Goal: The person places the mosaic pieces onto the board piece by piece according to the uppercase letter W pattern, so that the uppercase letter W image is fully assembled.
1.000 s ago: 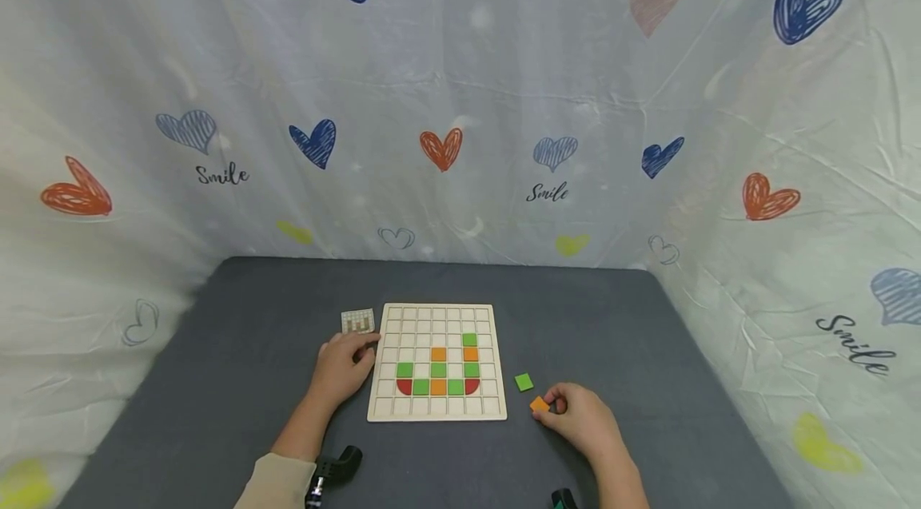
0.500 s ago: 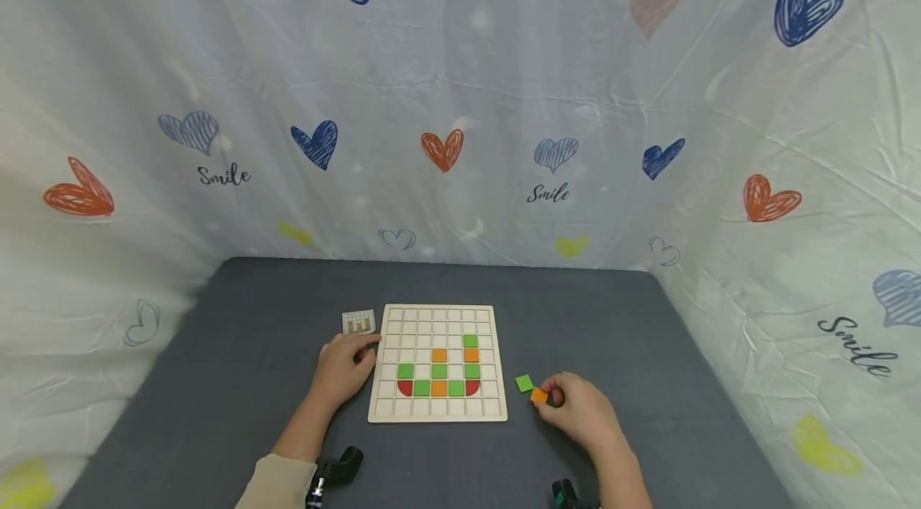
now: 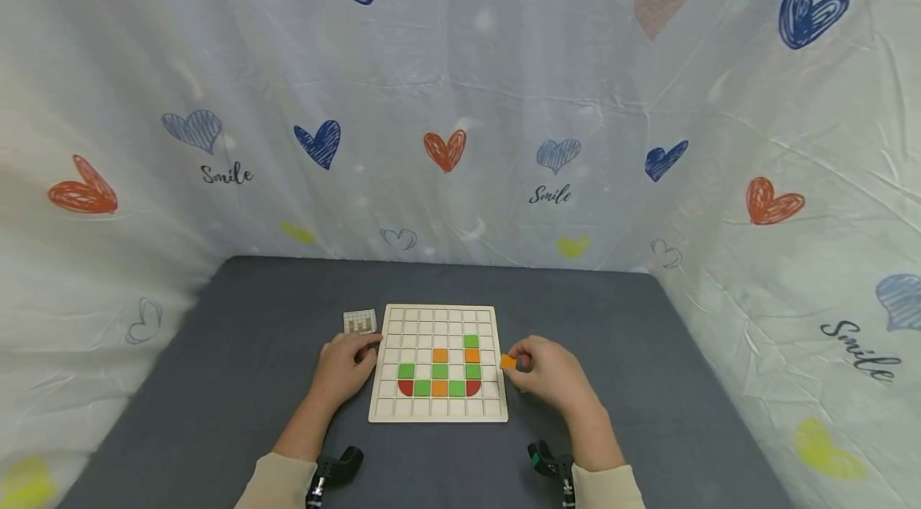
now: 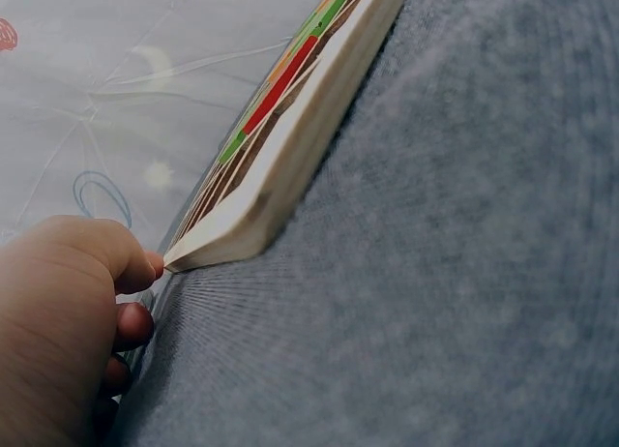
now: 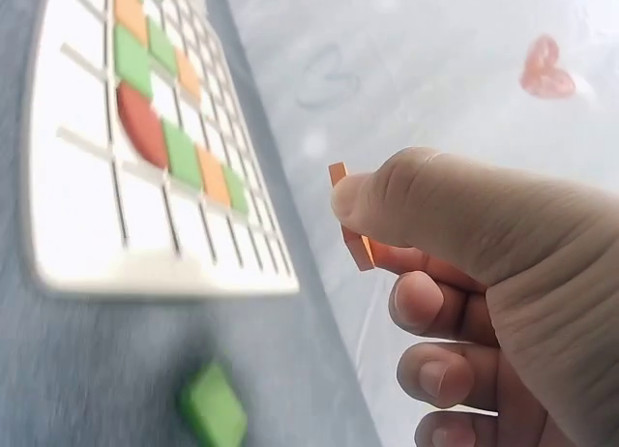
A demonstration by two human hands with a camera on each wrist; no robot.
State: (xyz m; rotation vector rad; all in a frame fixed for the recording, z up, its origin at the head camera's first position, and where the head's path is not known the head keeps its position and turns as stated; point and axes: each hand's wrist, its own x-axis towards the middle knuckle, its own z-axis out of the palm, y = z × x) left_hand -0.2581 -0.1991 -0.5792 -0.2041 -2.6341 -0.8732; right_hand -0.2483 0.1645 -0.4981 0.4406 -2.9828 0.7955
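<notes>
My right hand [image 3: 550, 373] pinches an orange square tile [image 3: 508, 362] between thumb and index finger, just off the right edge of the wooden grid board [image 3: 403, 409]. In the right wrist view the orange tile [image 5: 359, 249] is held edge-on above the table. My left hand [image 3: 344, 369] rests beside the board's left edge; in the left wrist view a fingertip of that hand [image 4: 58, 321] touches a board corner. On the board lie red, green and orange tiles. A loose green tile [image 5: 215, 408] sits on the table, mostly hidden under my right hand in the head view.
A small pattern card [image 3: 360, 322] lies near the board's upper left corner. The dark grey cloth-covered table [image 3: 590, 301] ends at a white curtain [image 3: 489, 237] printed with hearts. Black wrist devices [image 3: 338, 465] are worn on both forearms.
My right hand has moved up and left with the orange tile, from beside the loose green tile to the board's right edge. My left hand has stayed in place.
</notes>
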